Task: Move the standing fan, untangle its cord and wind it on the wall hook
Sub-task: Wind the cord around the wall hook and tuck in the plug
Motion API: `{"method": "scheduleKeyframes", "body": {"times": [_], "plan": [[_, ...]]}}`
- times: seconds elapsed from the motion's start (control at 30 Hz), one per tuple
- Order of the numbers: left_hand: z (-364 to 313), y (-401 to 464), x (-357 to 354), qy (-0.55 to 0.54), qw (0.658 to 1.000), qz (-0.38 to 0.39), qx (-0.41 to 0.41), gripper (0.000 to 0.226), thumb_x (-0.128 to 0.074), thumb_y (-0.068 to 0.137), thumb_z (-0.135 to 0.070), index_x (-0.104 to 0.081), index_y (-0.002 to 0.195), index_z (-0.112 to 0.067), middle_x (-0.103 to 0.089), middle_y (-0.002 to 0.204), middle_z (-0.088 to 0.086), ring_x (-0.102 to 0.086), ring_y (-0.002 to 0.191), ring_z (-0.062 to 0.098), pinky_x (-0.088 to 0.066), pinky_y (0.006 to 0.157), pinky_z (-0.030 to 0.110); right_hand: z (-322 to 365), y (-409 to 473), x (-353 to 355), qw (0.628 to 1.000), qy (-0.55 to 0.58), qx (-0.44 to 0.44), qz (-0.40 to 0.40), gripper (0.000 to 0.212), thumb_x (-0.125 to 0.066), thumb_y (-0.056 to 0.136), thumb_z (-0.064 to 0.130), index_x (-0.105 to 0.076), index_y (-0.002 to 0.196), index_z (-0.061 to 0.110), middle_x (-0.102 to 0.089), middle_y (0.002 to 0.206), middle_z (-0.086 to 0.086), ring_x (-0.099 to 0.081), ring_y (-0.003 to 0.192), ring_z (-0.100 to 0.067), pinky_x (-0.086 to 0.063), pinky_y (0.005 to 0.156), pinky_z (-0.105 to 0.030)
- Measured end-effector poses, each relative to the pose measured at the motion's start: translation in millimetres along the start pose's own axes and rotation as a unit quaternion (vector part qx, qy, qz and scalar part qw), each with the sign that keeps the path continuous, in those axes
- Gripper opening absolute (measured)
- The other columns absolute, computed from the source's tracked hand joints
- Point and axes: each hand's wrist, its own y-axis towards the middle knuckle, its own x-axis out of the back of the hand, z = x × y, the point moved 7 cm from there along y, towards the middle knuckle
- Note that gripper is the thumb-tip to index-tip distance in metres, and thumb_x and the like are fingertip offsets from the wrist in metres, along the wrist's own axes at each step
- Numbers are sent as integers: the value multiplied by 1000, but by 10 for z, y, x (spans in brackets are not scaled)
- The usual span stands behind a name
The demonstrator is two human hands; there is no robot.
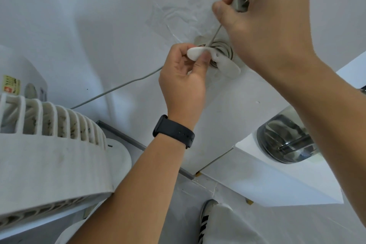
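White plastic makes up the wall hook [217, 59], a 2-winged piece fixed to the pale wall [99, 16], and grey cord [224, 49] already sits coiled around its stem. From the coils, more cord trails down-left toward the standing fan [49, 154], which is parked close against the wall at the lower left.

If the pinch on the wing eases, I reckon the wound loops could spring off. A hard tug on the plug end might also pull the hook from the patched, uneven paint behind it.

His left hand [184, 81], wrist banded by a black watch [174, 131], reaches up with thumb and fingers closed on the hook's left wing. Higher, the right hand [267, 16] is curled shut around the plug [240, 1], a short taut length of cord running down to the coils.
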Motion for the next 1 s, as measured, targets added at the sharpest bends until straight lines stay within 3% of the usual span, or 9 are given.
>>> {"method": "scheduleKeyframes", "body": {"times": [0.1, 0.2, 0.27, 0.37, 0.47, 0.53, 0.67, 0.83, 1.0], "plan": [[31, 42, 24, -36, 998, -3, 44, 15, -79, 84, -12, -64, 86, -13, -74, 89, 15, -72, 84, 26, -61, 88, 57, -98, -200, 109, 997, 38, -45, -50, 26, -60, 94, 40, -70, 93, 16, -61, 80, 15, -58, 77, -6, -42, 74, -10], [70, 31, 29, -88, 992, -2, 94, 15, -78, 86, 1, -64, 85, -6, -72, 87, 17, -71, 81, 23, -62, 89, 53, -189, -592, 75, 972, 163, -155, -72, 17, -65, 93, 33, -65, 92, 16, -69, 76, 8, -69, 64, -10, -58, 72, -38], [60, 9, 23, -93, 991, 2, 95, 15, -78, 87, 0, -66, 82, -7, -72, 85, 14, -71, 82, 22, -62, 89, 49, -242, -911, -83, 920, 275, -268, -73, 11, -69, 91, 24, -63, 90, 15, -72, 74, -3, -70, 57, -13, -61, 63, -46], [43, -12, 20, -80, 993, 14, 88, 12, -78, 88, -4, -69, 81, -9, -72, 84, 11, -72, 84, 24, -62, 90, 51, -226, -1270, -385, 830, 394, -390, -64, 9, -71, 93, 18, -64, 91, 12, -75, 77, -8, -75, 65, -17, -64, 67, -40], [20, -19, 45, -66, 994, 23, 78, 8, -79, 88, -8, -72, 83, -7, -74, 85, 14, -72, 81, 26, -62, 88, 51, -176, -1416, -645, 746, 486, -453, -52, 7, -70, 95, 18, -70, 94, 12, -77, 82, -6, -75, 72, -20, -63, 69, -33], [6, -6, 57, -41, 996, 26, 68, 10, -79, 88, -13, -73, 83, -6, -73, 80, 10, -70, 75, 22, -63, 83, 47, -157, -1425, -758, 717, 518, -463, -46, 11, -67, 96, 19, -75, 91, 13, -77, 87, -7, -72, 72, -22, -62, 67, -33], [32, 16, 48, -36, 997, 41, 58, 11, -80, 89, -15, -74, 88, -6, -74, 82, 4, -73, 81, 19, -63, 86, 45, -200, -1422, -845, 730, 508, -452, -68, 19, -66, 98, 26, -73, 86, 12, -73, 78, -6, -64, 66, -19, -58, 62, -33], [54, 20, 27, -33, 997, 62, 39, 12, -78, 91, -13, -71, 95, -4, -74, 83, -1, -73, 77, 16, -61, 74, 33, -214, -1393, -952, 718, 529, -446, -76, 25, -68, 97, 32, -72, 79, 16, -69, 72, -5, -66, 68, -19, -61, 67, -41], [61, 26, 6, -44, 996, 72, 38, 14, -76, 92, -9, -69, 101, -1, -72, 82, -4, -66, 66, 9, -54, 67, 26, -296, -1298, -963, 729, 532, -426, -60, 26, -72, 94, 33, -77, 76, 15, -75, 83, -12, -70, 76, -23, -64, 70, -43]]}}
